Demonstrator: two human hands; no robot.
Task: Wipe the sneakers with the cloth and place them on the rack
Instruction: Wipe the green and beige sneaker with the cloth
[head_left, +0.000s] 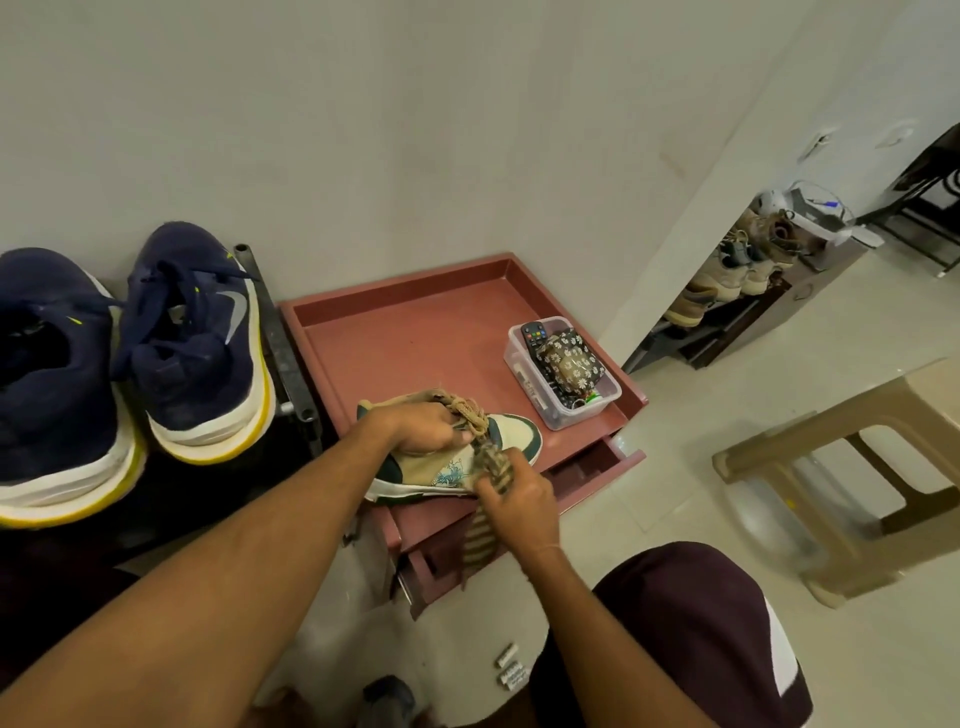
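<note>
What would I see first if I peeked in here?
Two hands in the middle: the left hand grips a tan-and-green sneaker at the red table, and the right hand holds a striped cloth against its side. At the left, two big navy sneakers sit on a black rack.

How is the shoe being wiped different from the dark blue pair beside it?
The tan sneaker is beige, cream and green; the navy sneakers are dark blue with white-and-yellow soles. The tan sneaker is held by the left hand at the maroon cabinet; the navy sneakers sit untouched on the black rack. Both are lace-up.
</note>
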